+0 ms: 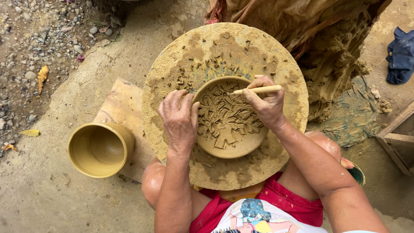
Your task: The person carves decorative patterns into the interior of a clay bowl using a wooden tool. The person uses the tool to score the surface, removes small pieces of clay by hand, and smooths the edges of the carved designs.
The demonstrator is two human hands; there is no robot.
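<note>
- While the person sits at the bottom of the frame, knees either side of the work, both forearms reach up toward the centre.
- The left hand (179,118) lies flat over the left rim of the clay bowl (228,116), fingers spread and lightly curved, thumb hooked inside the wall; it steadies the bowl and grips nothing else.
- The right hand (267,105) is closed around a pale wooden stick (257,90), fingers pinched on its shaft, the tip pointing left over the bowl's upper edge.
- The bowl sits at the middle of the frame on a round, clay-caked wheel disc (172,64); its inside is full of cut shavings.
- By the look of it, carving or trimming of the interior is under way; the next stroke would call for a firm left-hand brace and a shallow, controlled bite of the tip.
- At lower left a finished cylindrical clay pot (101,149) lies on its side on a wooden board (123,103).
- Farther up, a heap of raw clay (332,56) fills the upper right, a dark blue cloth (401,56) beside it, and gravel (39,39) the upper left.
</note>
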